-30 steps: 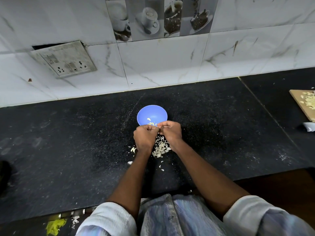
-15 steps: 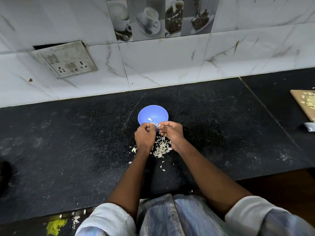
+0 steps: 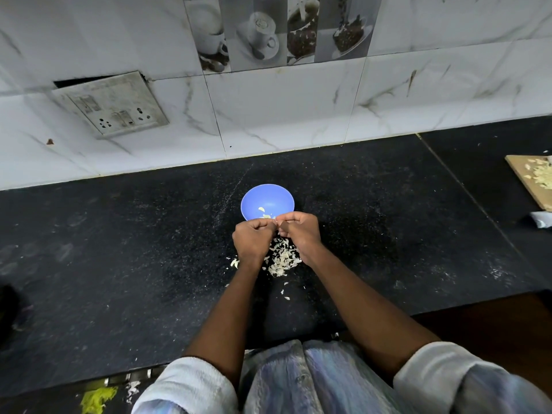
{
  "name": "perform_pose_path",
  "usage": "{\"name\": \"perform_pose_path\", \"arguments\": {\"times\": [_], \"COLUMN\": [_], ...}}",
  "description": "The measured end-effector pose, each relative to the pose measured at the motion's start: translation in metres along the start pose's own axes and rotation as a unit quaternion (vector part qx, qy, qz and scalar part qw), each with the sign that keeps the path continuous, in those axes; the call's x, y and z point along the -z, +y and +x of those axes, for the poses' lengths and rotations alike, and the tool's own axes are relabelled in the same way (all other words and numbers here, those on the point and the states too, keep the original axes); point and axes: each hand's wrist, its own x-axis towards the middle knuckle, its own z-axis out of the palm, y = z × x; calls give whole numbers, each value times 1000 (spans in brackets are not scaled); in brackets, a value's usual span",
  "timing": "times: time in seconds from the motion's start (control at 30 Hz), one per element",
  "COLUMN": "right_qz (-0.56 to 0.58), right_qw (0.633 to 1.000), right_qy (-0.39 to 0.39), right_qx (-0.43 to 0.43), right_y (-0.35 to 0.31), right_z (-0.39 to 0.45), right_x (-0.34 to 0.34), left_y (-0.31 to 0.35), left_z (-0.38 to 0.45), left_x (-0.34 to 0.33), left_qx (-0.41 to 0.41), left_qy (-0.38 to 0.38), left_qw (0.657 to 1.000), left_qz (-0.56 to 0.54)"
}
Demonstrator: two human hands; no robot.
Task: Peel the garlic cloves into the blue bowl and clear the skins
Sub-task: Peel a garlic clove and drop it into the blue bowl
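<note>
Head view, looking down on a black speckled countertop. A blue bowl is seen standing just above frame centre, upright, with a few pale garlic pieces lying inside near its 6 o'clock wall. Whether these are peeled cloves or scraps cannot be told.

Both hands are held together at the bowl's 6 o'clock rim, partly covering it. The left hand is curled into a loose fist, knuckles up; the right hand is likewise curled, at 3 o'clock of the left. Their fingertips meet between the two hands, where something small appears to be pinched. The pinched item is hidden by the fingers, so a garlic clove cannot be confirmed, and the grip cannot be told for certain.

A heap of garlic skins is noted on the counter beneath and between the wrists, at 6 o'clock of the bowl, with loose flakes scattered further toward 6 o'clock and a few at 9 o'clock of the heap.

Background recorded: a marble-patterned tile wall at 12 o'clock, with a tilted socket plate at 10 o'clock. A wooden cutting board carrying pale chopped bits is cut off by the frame edge at 3 o'clock. Light rolled sleeves are visible at 6 o'clock.
</note>
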Motion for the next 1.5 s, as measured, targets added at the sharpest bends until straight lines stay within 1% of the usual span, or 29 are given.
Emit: {"name": "perform_pose_path", "arguments": {"times": [0.13, 0.23, 0.4, 0.63, 0.83, 0.97, 1.1, 1.23, 1.37, 1.4, 1.5], "right_qz": [-12, -23, -32, -23, -6, 14, 20, 22, 32, 29, 19], "right_qw": [1000, 999, 998, 999, 999, 999, 999, 999, 999, 999, 999], "right_qy": [23, 37, 43, 42, 42, 44, 48, 30, -1, -9, -21], "right_qx": [9, 14, 12, -5, -19, -15, -14, -16, -24, -24, -24], "right_y": [-2, -4, -3, -4, 1, -1, -3, -4, -6, -6, -5], "right_z": [-2, -3, -3, -4, -2, -2, 0, 0, -1, -2, -4], "right_x": [-4, -5, -6, -5, -5, -3, -5, -5, -1, -1, 0], "left_y": [0, 0, 2, 5, -1, -7, -7, -8, -5, -4, -3], "left_z": [0, -1, -4, -8, -8, -6, -4, -3, -6, -6, -8], "left_x": [-1, -1, -1, -2, -4, -5, -6, -4, -1, -1, -1], "left_qx": [23, 13, 6, -30, -66, -90, -54, 1, 84, 92, 76], "left_qy": [8, -4, 1, 6, 2, 18, 12, -9, -51, -49, -23], "left_qw": [1000, 1000, 1000, 999, 998, 996, 998, 997, 974, 973, 987], "left_qz": [2, -6, -9, -13, 19, 23, -9, -73, -203, -207, -143]}}
